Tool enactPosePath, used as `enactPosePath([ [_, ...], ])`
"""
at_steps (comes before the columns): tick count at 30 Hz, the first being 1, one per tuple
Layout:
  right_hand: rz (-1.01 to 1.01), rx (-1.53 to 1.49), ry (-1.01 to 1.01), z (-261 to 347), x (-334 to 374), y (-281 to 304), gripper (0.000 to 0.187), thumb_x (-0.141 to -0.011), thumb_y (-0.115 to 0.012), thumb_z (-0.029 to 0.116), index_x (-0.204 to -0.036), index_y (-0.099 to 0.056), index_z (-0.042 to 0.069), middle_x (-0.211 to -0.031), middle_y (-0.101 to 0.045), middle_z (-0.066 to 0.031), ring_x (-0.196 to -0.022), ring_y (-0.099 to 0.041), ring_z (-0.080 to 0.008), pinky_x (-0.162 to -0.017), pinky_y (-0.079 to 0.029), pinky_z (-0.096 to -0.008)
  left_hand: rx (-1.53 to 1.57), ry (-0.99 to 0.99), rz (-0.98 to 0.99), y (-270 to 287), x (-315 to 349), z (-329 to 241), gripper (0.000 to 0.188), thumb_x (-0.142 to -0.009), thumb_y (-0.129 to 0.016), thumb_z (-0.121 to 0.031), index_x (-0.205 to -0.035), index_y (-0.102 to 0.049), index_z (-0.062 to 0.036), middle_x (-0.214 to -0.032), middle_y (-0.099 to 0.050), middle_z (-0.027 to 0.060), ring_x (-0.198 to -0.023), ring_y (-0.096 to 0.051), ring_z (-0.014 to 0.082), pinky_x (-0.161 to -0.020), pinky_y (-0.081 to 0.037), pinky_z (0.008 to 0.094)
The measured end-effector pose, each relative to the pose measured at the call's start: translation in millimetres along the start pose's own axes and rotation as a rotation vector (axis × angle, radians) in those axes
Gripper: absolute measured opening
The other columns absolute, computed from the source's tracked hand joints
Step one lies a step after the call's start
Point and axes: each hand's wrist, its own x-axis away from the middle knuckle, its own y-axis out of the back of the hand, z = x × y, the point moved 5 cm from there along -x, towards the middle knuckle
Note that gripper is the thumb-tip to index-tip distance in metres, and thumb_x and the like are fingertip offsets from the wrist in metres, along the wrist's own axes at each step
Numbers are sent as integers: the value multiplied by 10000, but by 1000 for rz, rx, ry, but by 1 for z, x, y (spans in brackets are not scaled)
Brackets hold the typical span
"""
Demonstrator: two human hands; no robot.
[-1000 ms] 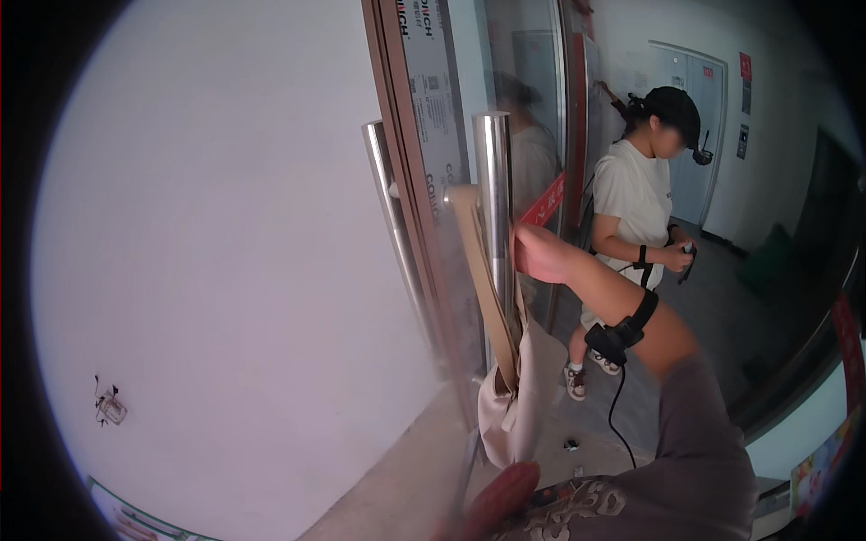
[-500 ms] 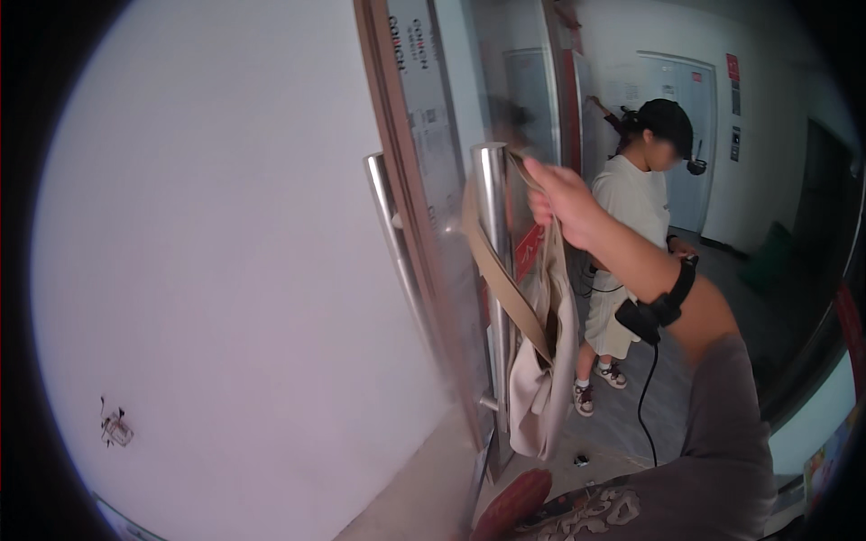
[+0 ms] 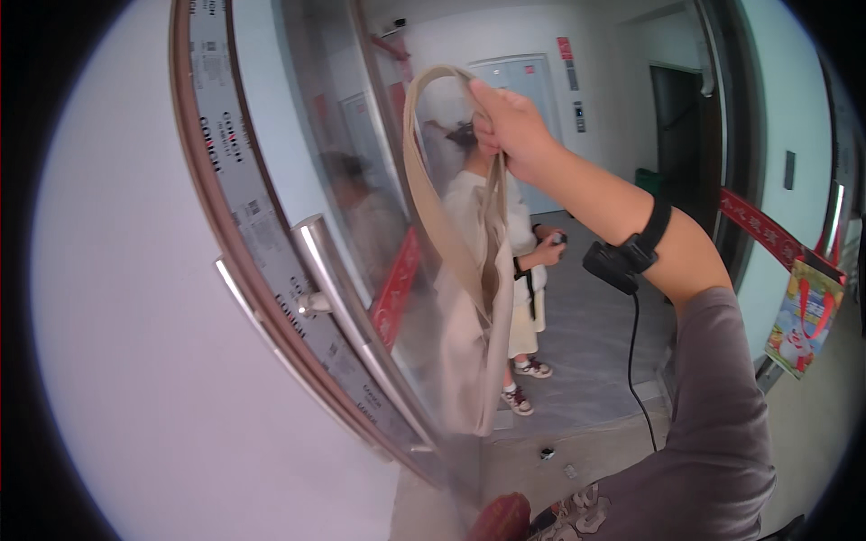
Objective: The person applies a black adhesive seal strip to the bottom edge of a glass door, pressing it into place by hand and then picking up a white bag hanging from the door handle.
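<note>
My right hand [image 3: 512,131] is closed around the strap of a beige tote bag [image 3: 474,361], at shoulder height of the person beyond. One strap [image 3: 424,189] bows out to the left in a wide loop; the bag's body hangs down below my hand with its mouth partly open. To the left of the bag is a steel bar door handle [image 3: 338,288], apart from the strap. It is mounted on a glass door with a brown frame [image 3: 203,135]. My left hand is out of view.
A person [image 3: 528,243] in light clothes stands just behind the bag, holding a small dark object. A colourful paper bag [image 3: 806,316] hangs at the right by a red band [image 3: 762,225]. A black device [image 3: 622,261] with a cable is strapped to my right forearm. Small bits [image 3: 548,453] lie on the floor.
The tote bag's strap, around the top of the door handle before, is now off it. My right hand has lifted the bag up. The view has swung right, so the door appears farther left.
</note>
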Motion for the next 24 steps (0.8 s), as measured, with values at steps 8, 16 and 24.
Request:
enactPosePath([
  [8,-139,592,86,76,74,58,341,-822,-466,342,-640,-468,54,-515,-464,-25,-405,-437,-91,-384,-371,-218,-112,-193,320,-95,-44,-70,261,-714,-558,-298,-826,-571,-63,-707,-578,73,-622,-550,183,-519,-445,298],
  [16,-324,1274,195,171,156,139,394,-824,-466,337,-591,-512,23,-513,-481,-9,-460,-438,-61,-419,-356,-214,-206,-355,598,-225,-35,-147,258,-716,-558,-292,-824,-566,-58,-698,-576,73,-612,-547,182,-513,-443,299],
  [24,-738,1239,210,278,247,245,358,-845,-426,326,-616,-472,54,-483,-401,29,-404,-330,-45,-388,-281,-187,-242,-423,739,-305,-23,-182,255,-718,-558,-286,-822,-561,-53,-690,-574,74,-603,-545,182,-507,-441,300],
])
